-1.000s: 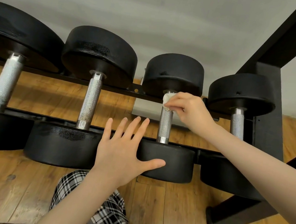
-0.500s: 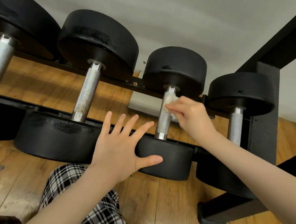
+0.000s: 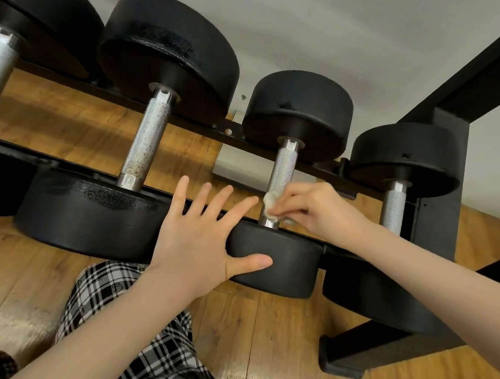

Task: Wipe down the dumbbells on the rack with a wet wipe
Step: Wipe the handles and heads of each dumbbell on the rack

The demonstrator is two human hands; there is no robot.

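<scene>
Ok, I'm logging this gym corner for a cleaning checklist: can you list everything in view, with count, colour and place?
dumbbells: four, black heads with silver handles, side by side on the rack
rack: one, black, against the wall
wipe: one, white, on the lower handle of the third dumbbell from the left
floor: wood, under the rack
wall: grey, behind the rack
trousers: black-and-white check, bottom centre
left hand: open, on the third dumbbell's near head
right hand: fingers pinching the wipe

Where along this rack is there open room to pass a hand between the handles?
Widest gap: between the second dumbbell's handle and the handle being wiped. Crowded near that handle's base, where the right hand presses the wet wipe and the left hand braces.
</scene>
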